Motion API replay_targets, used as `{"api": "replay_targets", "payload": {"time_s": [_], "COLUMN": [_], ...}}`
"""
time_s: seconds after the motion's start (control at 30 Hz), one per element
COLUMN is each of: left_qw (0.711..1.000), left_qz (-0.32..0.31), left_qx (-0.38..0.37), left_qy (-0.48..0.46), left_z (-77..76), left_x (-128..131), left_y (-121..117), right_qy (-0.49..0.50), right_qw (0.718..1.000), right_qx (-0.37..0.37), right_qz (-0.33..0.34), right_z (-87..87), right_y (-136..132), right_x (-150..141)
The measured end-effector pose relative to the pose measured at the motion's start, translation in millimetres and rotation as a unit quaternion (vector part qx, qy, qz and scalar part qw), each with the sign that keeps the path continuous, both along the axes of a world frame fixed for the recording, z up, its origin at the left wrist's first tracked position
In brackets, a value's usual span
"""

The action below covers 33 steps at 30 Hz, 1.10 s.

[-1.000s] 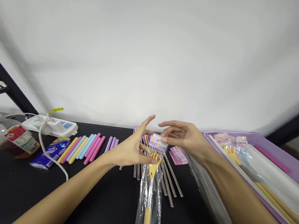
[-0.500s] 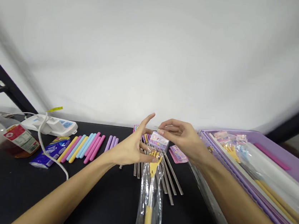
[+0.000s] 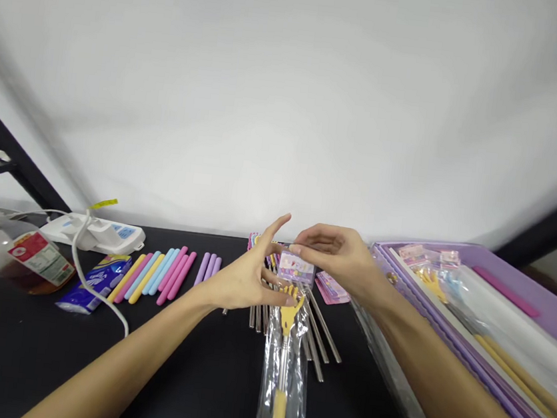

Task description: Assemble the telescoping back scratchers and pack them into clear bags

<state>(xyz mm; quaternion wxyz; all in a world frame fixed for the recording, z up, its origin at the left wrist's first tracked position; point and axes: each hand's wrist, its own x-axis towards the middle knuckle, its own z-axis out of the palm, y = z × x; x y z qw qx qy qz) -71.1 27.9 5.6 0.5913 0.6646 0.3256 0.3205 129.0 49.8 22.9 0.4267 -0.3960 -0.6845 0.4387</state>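
Observation:
A yellow back scratcher (image 3: 289, 317) with a hand-shaped head and a metal shaft lies upright in view inside a clear plastic bag (image 3: 270, 369). A pink and purple printed card (image 3: 296, 268) sits at the bag's top. My right hand (image 3: 336, 256) is closed in a pinch on the card's upper edge. Curved round the bag's left side, my left hand (image 3: 245, 276) has its thumb raised and its lower fingers across the scratcher's head. Metal rods (image 3: 319, 334) fan out beneath the bag, and several similar printed cards (image 3: 332, 288) lie just right of it.
Coloured handles (image 3: 150, 275) lie in rows at the left, near a blue packet (image 3: 93, 285), a white power strip (image 3: 114, 236) with its cable, and a tipped bottle (image 3: 41, 259). On the right, a purple bin (image 3: 556, 328) holds bagged scratchers. A white wall stands behind.
The bagged back scratcher and its card have shifted slightly right, and the card now faces me more squarely. Both hands have barely moved.

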Motion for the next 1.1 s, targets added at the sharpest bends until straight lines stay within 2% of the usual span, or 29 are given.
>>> {"api": "replay_targets", "payload": {"time_s": [0.23,0.43,0.53,0.63,0.7,0.8,0.9,1.0,1.1], "left_qw": [0.999,0.996,0.994,0.989,0.978,0.952,0.936,0.943,0.958], "left_qz": [0.05,0.083,0.101,0.134,0.184,0.274,0.316,0.297,0.259], "left_qx": [-0.005,0.009,0.017,0.034,0.047,0.056,0.054,0.052,0.084], "left_qy": [-0.015,-0.017,-0.03,-0.059,-0.084,-0.126,-0.147,-0.139,-0.09], "left_z": [-3.5,-1.5,3.3,7.5,9.8,13.4,17.8,19.7,14.2], "left_x": [-5.1,-4.4,-4.1,-2.4,0.8,10.9,30.2,59.2,94.1], "left_y": [6.5,6.4,5.3,5.3,6.6,10.7,17.4,25.1,30.2], "right_qy": [-0.118,-0.13,-0.12,-0.118,-0.115,-0.1,-0.091,-0.12,-0.165], "right_qw": [0.992,0.991,0.993,0.987,0.979,0.977,0.985,0.989,0.983], "right_qx": [0.004,0.023,-0.008,-0.102,-0.146,-0.142,-0.115,-0.084,-0.049], "right_qz": [0.052,0.007,-0.017,0.037,0.089,0.128,0.091,0.023,-0.069], "right_z": [14.5,9.9,11.9,14.9,14.9,12.4,12.6,18.3,24.1], "right_y": [-3.9,2.2,-0.3,-12.4,-24.0,-40.5,-50.8,-55.0,-54.8], "right_x": [12.9,15.1,17.2,19.2,20.6,26.2,42.8,75.4,121.4]}}
